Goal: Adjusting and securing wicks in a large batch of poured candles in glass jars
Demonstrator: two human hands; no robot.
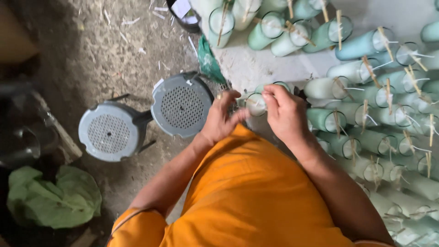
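A person in orange works at the mouth of a pale green candle tube point(257, 103), both hands meeting just right of the grey perforated stool point(182, 106): left hand point(221, 118) curled around the tube, right hand point(284, 110) pinching at its rim; setting the wick looks underway, calling for fine fingertip control

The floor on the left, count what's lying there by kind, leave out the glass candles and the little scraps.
Grey round stools with perforated tops: 2
Green crumpled cloth or bag: 1
Total: 3
The dark shapes at the far left edge are too dim to identify. Both hands, left hand and right hand, hold one glass candle.
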